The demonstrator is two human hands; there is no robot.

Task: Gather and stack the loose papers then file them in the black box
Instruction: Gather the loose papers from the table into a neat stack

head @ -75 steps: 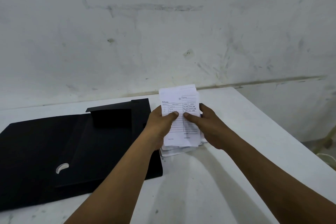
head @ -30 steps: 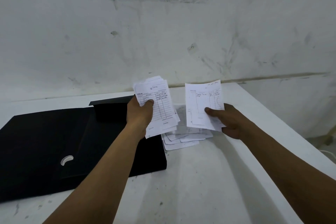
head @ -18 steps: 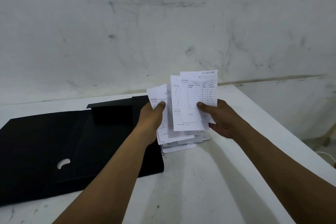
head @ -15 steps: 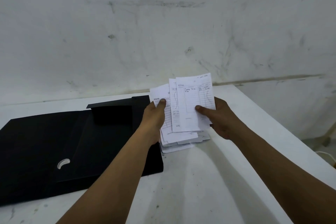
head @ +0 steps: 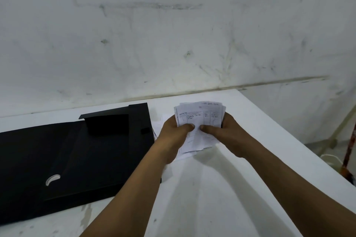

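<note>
A stack of small white printed papers (head: pixel 200 115) is held upright over the white table (head: pixel 221 188). My left hand (head: pixel 173 132) grips its left edge and my right hand (head: pixel 223 132) grips its right edge, both thumbs pressed on the front sheet. A few more loose papers (head: pixel 158 125) lie flat on the table under and behind my left hand, mostly hidden. The black box (head: pixel 77 150) lies open and flat to the left, its raised inner flap (head: pixel 107 121) near the back, its right edge close to my left wrist.
A stained white wall (head: pixel 173 44) runs along the back of the table. The table's right edge drops off at the right, where a wooden leg (head: pixel 339 131), a red pole (head: pixel 349 146) and a white round object (head: pixel 331 159) stand on the floor.
My right hand brought its separate sheets leftward onto the papers in my left hand. The two bundles are now one stack held between both hands, lower and closer to the table.
</note>
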